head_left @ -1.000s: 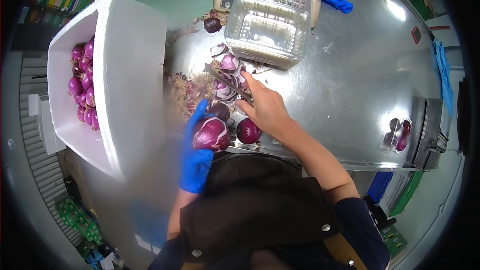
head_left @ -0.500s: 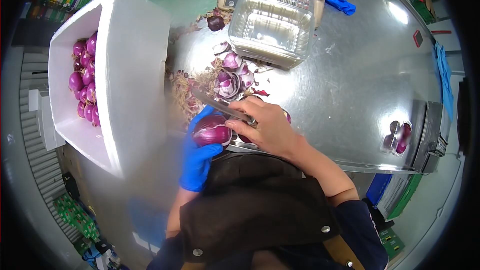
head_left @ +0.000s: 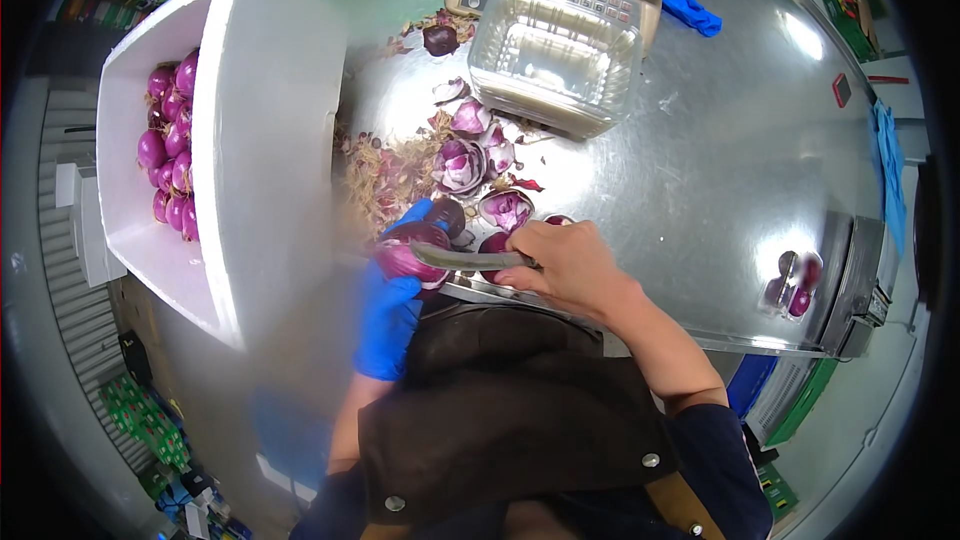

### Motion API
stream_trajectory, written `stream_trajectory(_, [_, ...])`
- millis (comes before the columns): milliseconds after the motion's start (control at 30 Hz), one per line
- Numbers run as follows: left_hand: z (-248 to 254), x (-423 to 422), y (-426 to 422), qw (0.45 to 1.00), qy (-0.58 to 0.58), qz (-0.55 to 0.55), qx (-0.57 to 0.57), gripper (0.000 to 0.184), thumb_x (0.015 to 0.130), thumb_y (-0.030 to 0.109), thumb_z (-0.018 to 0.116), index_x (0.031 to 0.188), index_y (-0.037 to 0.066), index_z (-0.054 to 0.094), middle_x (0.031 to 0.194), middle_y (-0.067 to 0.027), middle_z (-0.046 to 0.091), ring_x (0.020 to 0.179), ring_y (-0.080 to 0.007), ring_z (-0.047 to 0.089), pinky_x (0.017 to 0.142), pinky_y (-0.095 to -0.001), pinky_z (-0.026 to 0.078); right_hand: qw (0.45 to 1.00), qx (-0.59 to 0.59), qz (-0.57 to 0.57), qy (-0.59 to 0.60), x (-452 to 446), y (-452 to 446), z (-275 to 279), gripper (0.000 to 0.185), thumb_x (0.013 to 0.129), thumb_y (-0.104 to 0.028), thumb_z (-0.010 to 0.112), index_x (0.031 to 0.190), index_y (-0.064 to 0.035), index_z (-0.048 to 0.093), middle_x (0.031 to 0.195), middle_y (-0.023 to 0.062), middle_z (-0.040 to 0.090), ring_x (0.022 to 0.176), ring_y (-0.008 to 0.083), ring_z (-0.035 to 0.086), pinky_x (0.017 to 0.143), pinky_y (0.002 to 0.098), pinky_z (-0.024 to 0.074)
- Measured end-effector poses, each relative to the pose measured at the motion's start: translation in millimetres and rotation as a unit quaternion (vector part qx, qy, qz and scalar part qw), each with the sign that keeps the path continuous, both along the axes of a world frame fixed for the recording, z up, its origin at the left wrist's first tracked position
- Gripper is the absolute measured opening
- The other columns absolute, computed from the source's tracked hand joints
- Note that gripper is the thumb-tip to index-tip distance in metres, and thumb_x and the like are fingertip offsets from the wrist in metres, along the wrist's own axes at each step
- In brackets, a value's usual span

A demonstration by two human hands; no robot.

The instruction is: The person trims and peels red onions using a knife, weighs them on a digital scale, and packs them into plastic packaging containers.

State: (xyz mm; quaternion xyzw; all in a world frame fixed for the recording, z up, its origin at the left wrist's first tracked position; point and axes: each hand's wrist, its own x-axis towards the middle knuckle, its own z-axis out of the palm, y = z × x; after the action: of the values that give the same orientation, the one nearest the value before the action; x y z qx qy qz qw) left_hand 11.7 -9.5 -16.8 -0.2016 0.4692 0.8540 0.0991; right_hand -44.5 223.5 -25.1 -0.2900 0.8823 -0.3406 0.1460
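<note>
Left hand [head_left: 385,315] cups onion [head_left: 400,255], right hand [head_left: 575,270] grips knife [head_left: 465,261] over it. Looks part-done: skins [head_left: 380,183] beyond left hand, boxed onions [head_left: 176,141] left of it.

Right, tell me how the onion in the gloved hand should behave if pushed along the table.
The onion looks nearly round, so it would probably roll readily. Its surface seems smooth and shiny, so it may be slippery, even for the gloved left hand. It looks plump and full, so it is likely firm rather than floppy.
</note>
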Motion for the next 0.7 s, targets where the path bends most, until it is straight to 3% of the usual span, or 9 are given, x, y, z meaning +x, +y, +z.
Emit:
stream_trajectory(133, [-1.0, -4.1, -7.2, 0.999, -0.002, -0.033, 0.012, 0.095, 0.07, 0.019, 0.073, 0.149, -0.01, 0.029, 0.129, -0.0203, 0.058, 0.116, -0.0279, 0.061, 0.105, -0.0385, 0.046, 0.999, 0.035, 0.03, 0.025, -0.2, 11.3, 5.9, 0.051, 0.089, -0.06, 0.057, 0.079, -0.0096, 0.06, 0.074, 0.0066, 0.062, 0.066, 0.0297, 0.064, 0.063, 0.0401, 0.0495])
stream_trajectory(233, [3.2, -7.5, -5.3, 1.0, 0.002, -0.022, 0.019, 0.093, 0.07, 0.022, 0.081, 0.144, -0.011, 0.038, 0.122, -0.0175, 0.063, 0.108, -0.0237, 0.064, 0.096, -0.034, 0.054, 0.997, 0.048, 0.042, 0.047, -2.7, 16.6, 9.3, 0.052, 0.089, -0.06, 0.057, 0.076, -0.0096, 0.06, 0.071, 0.0061, 0.061, 0.064, 0.0285, 0.065, 0.061, 0.0394, 0.0497])
stream_trajectory(433, [4.4, -8.1, -5.6, 0.998, 0.005, -0.049, -0.05, 0.096, 0.063, 0.029, 0.082, 0.141, -0.011, 0.043, 0.117, -0.0172, 0.065, 0.106, -0.0231, 0.065, 0.097, -0.0345, 0.053, 0.991, 0.043, 0.048, 0.12, -7.3, 18.6, 4.5, 0.056, 0.086, -0.063, 0.058, 0.069, -0.0095, 0.058, 0.064, 0.0058, 0.058, 0.056, 0.0259, 0.063, 0.052, 0.037, 0.0481])
stream_trajectory(700, [13.6, -7.5, -1.1, 0.997, -0.013, -0.052, -0.048, 0.095, 0.059, 0.027, 0.082, 0.14, -0.008, 0.045, 0.125, -0.0183, 0.062, 0.113, -0.0249, 0.063, 0.102, -0.0375, 0.05, 0.985, 0.05, 0.07, 0.15, -14.0, 19.0, 5.6, 0.06, 0.086, -0.065, 0.058, 0.065, -0.009, 0.058, 0.059, 0.0053, 0.056, 0.049, 0.0252, 0.06, 0.047, 0.0365, 0.0459])
